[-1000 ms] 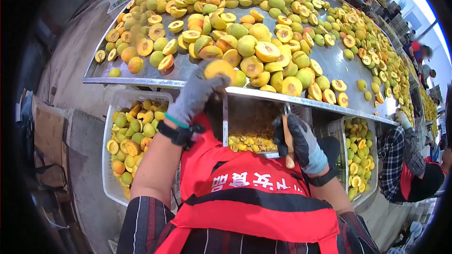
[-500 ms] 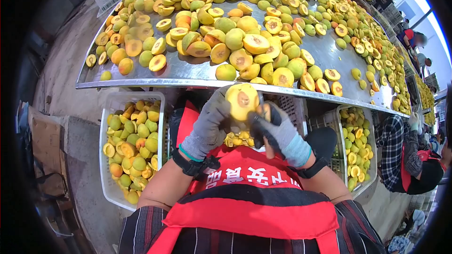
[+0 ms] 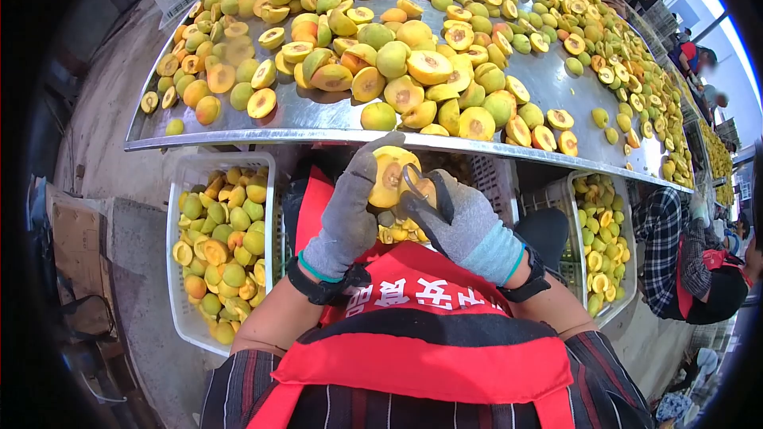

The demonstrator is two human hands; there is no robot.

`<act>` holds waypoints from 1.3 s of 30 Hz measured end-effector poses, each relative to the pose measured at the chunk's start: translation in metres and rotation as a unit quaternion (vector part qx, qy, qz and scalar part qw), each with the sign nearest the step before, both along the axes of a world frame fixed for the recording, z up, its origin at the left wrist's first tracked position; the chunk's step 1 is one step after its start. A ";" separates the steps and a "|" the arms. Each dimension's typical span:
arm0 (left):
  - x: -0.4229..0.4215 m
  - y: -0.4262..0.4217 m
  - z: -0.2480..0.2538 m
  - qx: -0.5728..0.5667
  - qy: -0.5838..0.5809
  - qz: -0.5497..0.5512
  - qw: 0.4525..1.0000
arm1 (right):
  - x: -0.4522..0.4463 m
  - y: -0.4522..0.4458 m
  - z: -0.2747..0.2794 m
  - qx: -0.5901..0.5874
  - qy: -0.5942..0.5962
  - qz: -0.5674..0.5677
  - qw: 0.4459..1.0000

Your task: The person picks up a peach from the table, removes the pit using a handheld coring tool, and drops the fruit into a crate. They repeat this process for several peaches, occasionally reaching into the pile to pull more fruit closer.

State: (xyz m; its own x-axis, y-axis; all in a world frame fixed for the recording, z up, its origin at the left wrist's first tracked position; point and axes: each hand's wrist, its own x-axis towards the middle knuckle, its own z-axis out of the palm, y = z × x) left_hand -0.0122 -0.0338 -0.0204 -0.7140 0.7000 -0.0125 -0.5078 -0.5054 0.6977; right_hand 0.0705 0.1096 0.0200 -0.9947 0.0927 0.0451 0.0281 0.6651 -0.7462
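Note:
A halved yellow peach [image 3: 387, 180], its cut face with the brown pit area showing, sits in my gloved left hand [image 3: 347, 210], whose fingers wrap round its far side. My gloved right hand [image 3: 465, 214] is closed on a curved pitting tool [image 3: 411, 178]. The tool's thin bent metal end is against the right side of the cut face; the right fingers hide most of its handle. Both hands are above my lap, just in front of the steel table [image 3: 318, 117]. Beneath them, peach pieces [image 3: 401, 230] show between my wrists.
Peach halves [image 3: 429, 67] are heaped across the table, up to its near edge. A white crate [image 3: 184, 314] of peach halves stands at my left, another crate [image 3: 626, 302] at my right. Co-workers, one in a plaid sleeve [image 3: 661, 234], sit along the right side.
The peach half has turned and shifted slightly left and down in my left hand. My right hand has rotated, bringing the tool's curved end onto the cut face.

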 end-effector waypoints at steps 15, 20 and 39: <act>0.011 0.014 0.003 -0.160 0.317 0.188 0.916 | 0.003 -0.011 -0.007 -0.104 -0.009 0.021 0.994; 0.011 0.015 0.001 -0.194 0.283 0.196 0.918 | 0.001 -0.013 -0.011 -0.140 -0.055 -0.016 0.989; 0.001 0.035 -0.003 -0.225 0.230 0.153 0.935 | 0.005 -0.011 -0.040 -0.217 -0.076 -0.027 0.973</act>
State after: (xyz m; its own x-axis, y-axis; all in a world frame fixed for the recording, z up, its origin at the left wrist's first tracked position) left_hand -0.0108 0.0007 -0.0235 -0.8820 0.4602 0.1013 0.0181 -0.1817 0.9832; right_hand 0.0753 0.0988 -0.0201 -0.9800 0.1215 -0.1573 0.1861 0.2828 -0.9410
